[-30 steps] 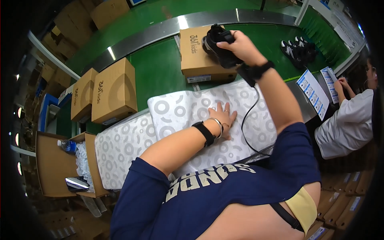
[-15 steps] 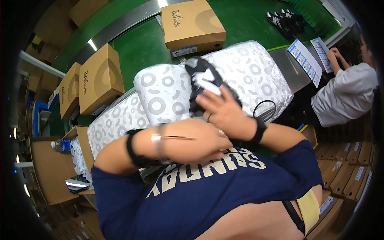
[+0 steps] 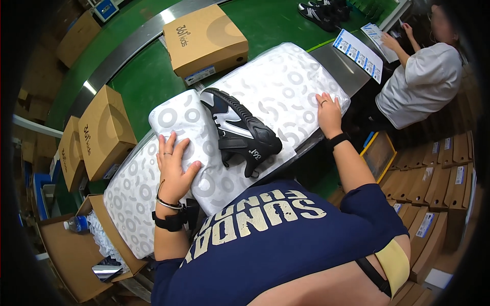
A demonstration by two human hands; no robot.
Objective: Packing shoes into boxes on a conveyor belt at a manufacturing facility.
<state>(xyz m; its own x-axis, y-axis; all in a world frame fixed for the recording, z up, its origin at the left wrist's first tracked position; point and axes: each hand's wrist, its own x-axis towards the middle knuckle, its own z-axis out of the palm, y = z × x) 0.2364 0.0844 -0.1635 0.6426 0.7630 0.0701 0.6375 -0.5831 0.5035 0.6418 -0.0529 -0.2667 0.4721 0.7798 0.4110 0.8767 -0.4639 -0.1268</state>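
Note:
A black sneaker with white and grey panels lies on its side on a stack of patterned white wrapping paper. Left of the shoe, a smaller folded wad of the same paper rests on the stack. My left hand lies on that wad with its fingers spread. At the stack's right end, my right hand touches the paper's edge, fingers extended and nothing held.
Brown shoe boxes stand on the green conveyor, two more at the left. An open carton holds crumpled paper and a bottle. Black shoes and label sheets lie far right, near a co-worker.
My hands, crossed near the shoe before, have moved apart: the left onto the wad, the right to the stack's right end. The shoe now lies tilted on its side, closer to me.

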